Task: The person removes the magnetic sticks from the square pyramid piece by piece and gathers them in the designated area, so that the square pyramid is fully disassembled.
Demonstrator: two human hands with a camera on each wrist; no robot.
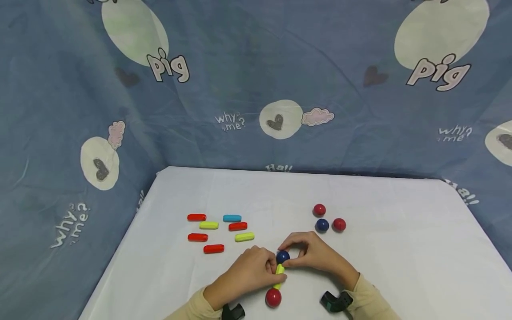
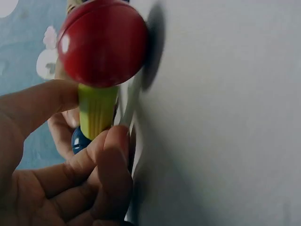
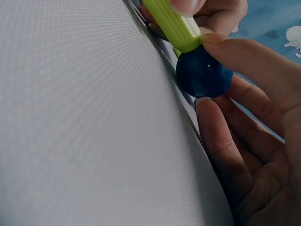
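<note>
My left hand (image 1: 253, 268) pinches a short yellow-green ridged rod (image 2: 97, 110) between thumb and fingers. A glossy red ball (image 1: 274, 298) sits on the rod's near end and looms large in the left wrist view. At the rod's far end is a dark blue ball (image 3: 203, 73), its surface right against the rod. My right hand (image 1: 314, 253) holds this blue ball between thumb and index finger. The two hands face each other low over the white table, and the left fingers cover part of the rod.
Several red, yellow-green and blue rods lie scattered at the left, among them a blue rod (image 1: 232, 218) and a red rod (image 1: 214, 249). Behind my right hand rest two red balls and another blue ball (image 1: 322, 225). Patterned blue cloth (image 1: 248, 66) hangs behind the white table (image 1: 400, 249).
</note>
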